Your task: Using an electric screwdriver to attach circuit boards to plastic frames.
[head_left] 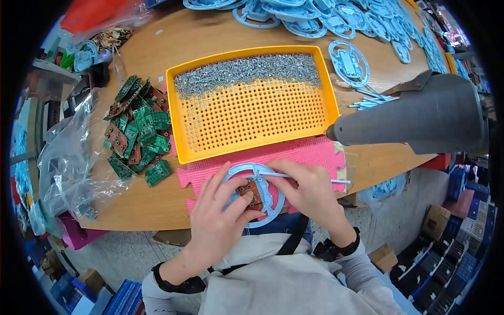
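In front of me, over the pink foam mat point(336, 152), is a light blue plastic ring-shaped part point(276, 210), like a small steering wheel. A brown circuit board point(256, 198) sits inside its middle. My left hand point(216, 215) grips the ring's left side, with fingertips resting on the board. My right hand point(312, 191) pinches a thin light blue plastic rod point(336, 181). The rod's left end meets the ring's upper edge; its other end sticks out to the right past my fingers. My right palm hides part of the rod.
Beyond the mat stands a yellow perforated tray point(252, 121) with many small screws point(252, 68). Green and brown circuit boards point(139, 131) are heaped to its left, beside clear plastic bags point(73, 163). A dark grey power tool point(409, 115) juts in from the right, near loose rods point(370, 100) and blue rings point(349, 63).
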Available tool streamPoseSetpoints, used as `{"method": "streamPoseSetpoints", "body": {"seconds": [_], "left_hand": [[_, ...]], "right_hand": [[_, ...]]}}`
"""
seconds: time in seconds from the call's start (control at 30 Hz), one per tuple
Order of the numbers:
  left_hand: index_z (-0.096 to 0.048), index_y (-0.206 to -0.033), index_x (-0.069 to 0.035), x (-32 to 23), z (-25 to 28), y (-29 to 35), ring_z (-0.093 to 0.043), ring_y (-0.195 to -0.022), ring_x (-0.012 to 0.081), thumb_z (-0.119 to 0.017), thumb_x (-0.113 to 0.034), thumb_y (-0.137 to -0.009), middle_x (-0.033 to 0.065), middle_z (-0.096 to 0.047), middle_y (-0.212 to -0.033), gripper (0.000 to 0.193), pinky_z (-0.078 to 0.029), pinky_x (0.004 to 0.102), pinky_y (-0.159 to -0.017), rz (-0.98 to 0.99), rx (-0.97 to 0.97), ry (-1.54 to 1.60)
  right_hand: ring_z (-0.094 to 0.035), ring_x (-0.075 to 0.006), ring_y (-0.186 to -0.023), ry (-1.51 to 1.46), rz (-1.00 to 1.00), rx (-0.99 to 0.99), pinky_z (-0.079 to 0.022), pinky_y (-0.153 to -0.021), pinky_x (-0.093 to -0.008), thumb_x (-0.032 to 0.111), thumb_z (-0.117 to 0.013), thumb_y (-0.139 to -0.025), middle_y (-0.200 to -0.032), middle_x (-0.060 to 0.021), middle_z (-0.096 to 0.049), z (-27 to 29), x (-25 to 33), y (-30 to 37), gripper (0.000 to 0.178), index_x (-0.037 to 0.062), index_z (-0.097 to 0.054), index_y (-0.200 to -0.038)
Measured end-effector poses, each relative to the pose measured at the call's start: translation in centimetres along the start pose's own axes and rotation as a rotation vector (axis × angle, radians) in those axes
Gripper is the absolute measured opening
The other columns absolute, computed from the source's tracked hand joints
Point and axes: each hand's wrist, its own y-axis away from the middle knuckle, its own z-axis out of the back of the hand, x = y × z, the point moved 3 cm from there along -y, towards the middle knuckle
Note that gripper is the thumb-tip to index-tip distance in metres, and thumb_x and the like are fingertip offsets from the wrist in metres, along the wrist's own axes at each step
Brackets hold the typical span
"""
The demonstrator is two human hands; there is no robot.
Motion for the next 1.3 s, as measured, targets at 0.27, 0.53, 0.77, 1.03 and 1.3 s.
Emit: {"method": "streamPoseSetpoints", "body": {"seconds": [0.27,0.53,0.77,1.03,1.3], "left_hand": [[-0.068,-0.090,-0.010,1.7,0.1,0.5,-0.050,-0.123,0.0365,-0.086,-0.024,-0.056,0.0045,-0.061,-0.108,0.041,-0.033,0.0546,-0.105,0.012,-0.039,0.153],[-0.069,-0.091,-0.010,2.6,-0.2,0.6,-0.049,-0.123,0.0384,-0.087,-0.023,-0.057,0.0051,-0.062,-0.109,0.041,-0.034,0.0542,-0.103,0.012,-0.075,0.265],[-0.068,-0.091,-0.008,2.4,-0.3,0.6,-0.050,-0.122,0.0398,-0.088,-0.019,-0.057,0.0055,-0.062,-0.109,0.041,-0.048,0.0450,-0.092,0.008,-0.094,0.297],[-0.068,-0.091,-0.009,2.4,0.0,0.5,-0.051,-0.121,0.0386,-0.087,-0.019,-0.057,0.0055,-0.062,-0.108,0.040,-0.047,0.0453,-0.094,0.019,-0.089,0.307],[-0.068,-0.094,-0.008,1.9,-0.6,0.9,-0.052,-0.120,0.0376,-0.086,-0.020,-0.058,0.0063,-0.061,-0.110,0.042,-0.046,0.0450,-0.095,0.009,-0.091,0.246]], "right_hand": [[-0.056,-0.0312,-0.096,0.055,-0.075,0.104,-0.047,-0.082,-0.0376,-0.004,-0.059,-0.078,-0.110,-0.0159,-0.050,4.1,-0.4,1.5,0.040,0.0019,-0.059,-0.118],[-0.057,-0.0267,-0.085,0.115,0.138,0.128,-0.049,-0.071,-0.0344,-0.009,-0.059,-0.070,-0.094,-0.0117,-0.053,3.2,-1.6,2.9,0.041,0.0046,-0.065,-0.109],[-0.058,-0.0257,-0.082,0.060,0.198,0.099,-0.048,-0.064,-0.0342,-0.008,-0.060,-0.069,-0.087,-0.0104,-0.055,2.5,-1.3,2.1,0.038,0.0058,-0.068,-0.103],[-0.058,-0.0221,-0.082,0.079,0.281,0.170,-0.040,-0.077,-0.0354,-0.005,-0.059,-0.071,-0.086,-0.0058,-0.057,2.2,-1.3,1.9,0.036,0.0093,-0.066,-0.103],[-0.057,-0.0213,-0.085,0.222,0.232,0.231,-0.036,-0.082,-0.0349,-0.002,-0.059,-0.074,-0.083,-0.0042,-0.058,2.4,-0.7,0.9,0.027,0.0081,-0.064,-0.098]]}}
